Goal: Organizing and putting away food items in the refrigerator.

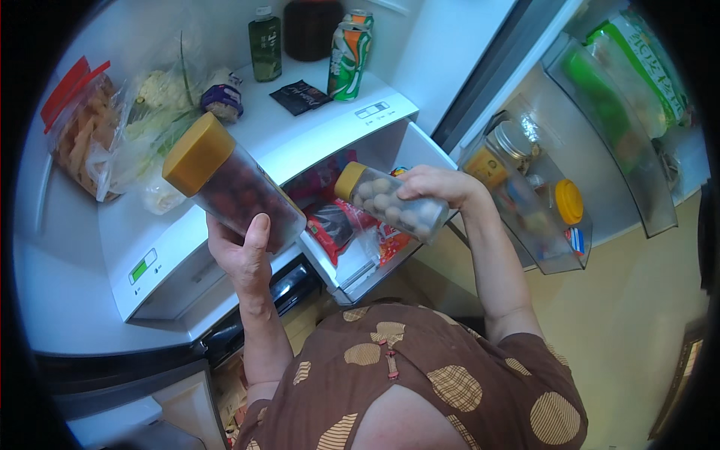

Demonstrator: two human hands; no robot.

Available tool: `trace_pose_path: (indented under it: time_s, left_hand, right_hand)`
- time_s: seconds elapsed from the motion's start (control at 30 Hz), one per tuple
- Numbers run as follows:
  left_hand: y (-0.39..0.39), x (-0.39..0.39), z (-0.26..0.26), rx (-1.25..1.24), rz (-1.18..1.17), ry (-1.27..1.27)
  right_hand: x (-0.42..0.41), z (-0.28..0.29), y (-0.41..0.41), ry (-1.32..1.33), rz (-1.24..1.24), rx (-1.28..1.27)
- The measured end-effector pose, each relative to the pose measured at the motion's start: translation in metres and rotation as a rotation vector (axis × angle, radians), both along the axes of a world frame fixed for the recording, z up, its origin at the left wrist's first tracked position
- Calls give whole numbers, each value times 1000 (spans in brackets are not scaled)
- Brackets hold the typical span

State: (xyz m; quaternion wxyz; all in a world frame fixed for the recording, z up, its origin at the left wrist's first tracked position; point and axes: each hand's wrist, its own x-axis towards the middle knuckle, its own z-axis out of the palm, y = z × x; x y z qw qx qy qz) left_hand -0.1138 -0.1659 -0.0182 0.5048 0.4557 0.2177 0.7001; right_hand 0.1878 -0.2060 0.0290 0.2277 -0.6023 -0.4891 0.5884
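My left hand [244,247] grips a large clear jar of dark red dried fruit [242,197], which has a yellow lid and tilts up to the left. In my right hand [439,188] is a smaller clear jar of round pale balls [388,205], also yellow-lidded and held tilted. This jar is above a pulled-out refrigerator drawer [349,284]. Inside the drawer lie a red package with a dark window [332,225] and an orange-red packet [392,244]; part of its contents is hidden behind the jars.
On the shelf [264,140] stand a dark green bottle [265,48], green-and-orange cans [350,62] and a black packet [301,97]. Bagged cauliflower [163,90] and a red-clipped bag [84,135] sit at left. The open door's bins [647,185] hold jars and packages at right.
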Motion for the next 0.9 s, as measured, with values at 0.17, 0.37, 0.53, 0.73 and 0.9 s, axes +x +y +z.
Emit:
trace_pose_path:
  time_s: [0.17, 0.37, 0.53, 0.73, 0.9]
  left_hand:
    - [-4, 7, 3, 0, -23, 35]
    - [-10, 4, 4, 17, 12, 109]
    - [-13, 8, 9, 24, 17, 122]
    - [-21, 2, 12, -21, -4, 163]
    - [-21, 0, 13, -1, -69, 220]
  right_hand:
    - [-16, 27, -31, 189, 130, 442]
    - [-20, 29, -28, 296, 61, 471]
    - [-14, 23, -22, 352, 15, 573]
    - [-28, -2, 1, 614, -27, 694]
    - [-39, -5, 10, 667, -113, 749]
